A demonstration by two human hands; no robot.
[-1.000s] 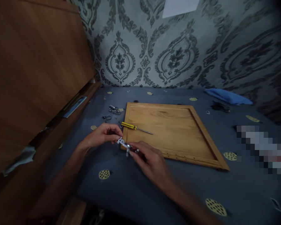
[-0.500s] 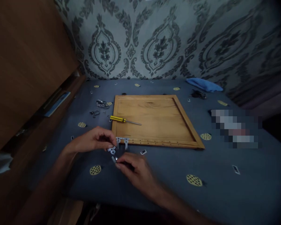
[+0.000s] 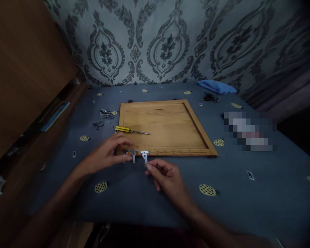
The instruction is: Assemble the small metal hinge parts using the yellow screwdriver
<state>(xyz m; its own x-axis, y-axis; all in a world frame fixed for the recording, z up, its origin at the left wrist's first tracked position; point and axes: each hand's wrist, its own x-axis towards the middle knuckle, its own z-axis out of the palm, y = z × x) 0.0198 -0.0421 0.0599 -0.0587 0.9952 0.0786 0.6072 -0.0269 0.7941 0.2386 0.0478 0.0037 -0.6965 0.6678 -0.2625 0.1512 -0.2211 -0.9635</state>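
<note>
In my right hand [image 3: 165, 174], thumb and fingertips pinch the lower end of a small shiny T-shaped metal bracket [image 3: 144, 155]. Its wide top lies against the front rail of a wooden framed panel [image 3: 155, 124]. Another such bracket [image 3: 134, 156] hangs over the same rail just to the left. My left hand [image 3: 113, 151] is beside that one at the panel's front left corner, thumb and forefinger spread apart, apparently holding nothing. Small dark holes run along the rail to the right. A yellow-handled screwdriver [image 3: 124, 129] lies across the panel's left side.
Loose metal parts [image 3: 105, 114] and a dark looped piece [image 3: 98, 124] lie left of the panel. At the back right are a blue cloth [image 3: 217, 86] and a black object [image 3: 211, 97]. A blurred-out item [image 3: 248, 131] sits on the right. A wooden cabinet [image 3: 28, 44] borders the left.
My right hand has moved up and right, bringing the bracket from between my hands to the rail. My left hand has let go of it and spread its fingers. The view has shifted slightly.
</note>
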